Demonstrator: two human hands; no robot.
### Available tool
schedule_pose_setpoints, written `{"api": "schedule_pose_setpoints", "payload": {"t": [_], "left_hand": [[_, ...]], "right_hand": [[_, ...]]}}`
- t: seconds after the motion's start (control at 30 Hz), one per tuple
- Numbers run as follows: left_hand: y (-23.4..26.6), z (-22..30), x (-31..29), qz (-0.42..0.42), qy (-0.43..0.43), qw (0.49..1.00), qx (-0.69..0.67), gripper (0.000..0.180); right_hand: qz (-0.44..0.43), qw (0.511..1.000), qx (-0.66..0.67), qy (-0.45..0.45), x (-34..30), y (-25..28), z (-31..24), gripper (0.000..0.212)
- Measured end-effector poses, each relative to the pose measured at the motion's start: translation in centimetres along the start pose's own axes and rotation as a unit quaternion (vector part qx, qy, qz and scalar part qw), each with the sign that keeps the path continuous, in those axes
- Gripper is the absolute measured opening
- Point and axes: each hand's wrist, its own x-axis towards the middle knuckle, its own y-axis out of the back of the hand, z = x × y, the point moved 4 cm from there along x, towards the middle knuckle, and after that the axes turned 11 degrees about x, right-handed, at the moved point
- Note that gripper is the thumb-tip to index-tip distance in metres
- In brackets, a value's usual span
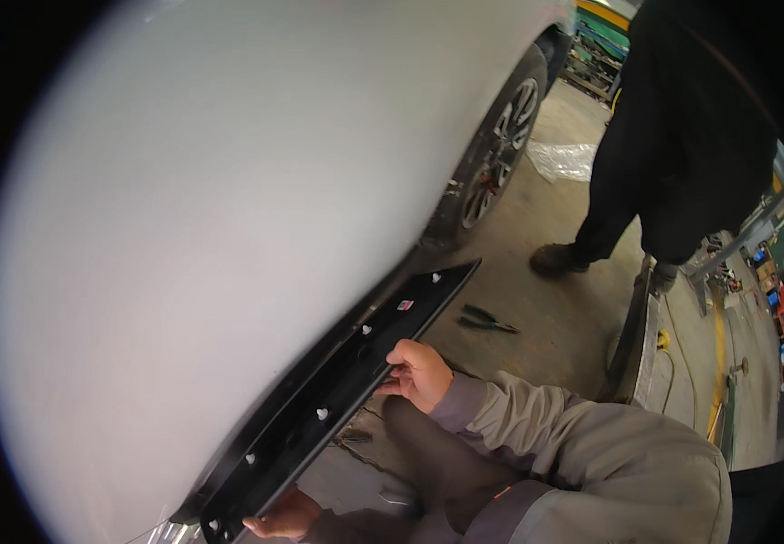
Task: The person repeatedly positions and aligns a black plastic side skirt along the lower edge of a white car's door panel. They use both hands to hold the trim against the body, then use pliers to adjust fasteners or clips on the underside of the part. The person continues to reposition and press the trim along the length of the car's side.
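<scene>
A long black side sill trim panel runs diagonally beside the lower edge of a white car body. Several white push clips stand along its face, and a small label sits near its far end. Around the panel's outer edge, at about its middle, my right hand is closed, thumb on top. My left hand grips the same edge close to the near end; its fingers are partly hidden under the panel. A pair of dark-handled pliers lies on the floor beyond my right hand.
The car's wheel stands ahead, past the panel's far end. A person in dark clothes stands on the right, one shoe near the pliers. Clear plastic sheeting lies on the floor behind. A long metal-edged piece rests at the right.
</scene>
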Motion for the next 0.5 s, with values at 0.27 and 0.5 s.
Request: {"api": "schedule_pose_setpoints", "payload": {"t": [0.27,0.5], "left_hand": [[13.7,5.4,-10.3,-0.079,0.145,0.973,0.165,0.078],[11.2,20.0,-17.5,-0.404,0.497,0.615,0.46,0.079]], "right_hand": [[-0.005,0.997,0.009,-0.079,-13.6,5.1,2.9,0.033],[-0.154,0.976,-0.153,-0.032,-15.9,6.2,4.6,0.02]]}}
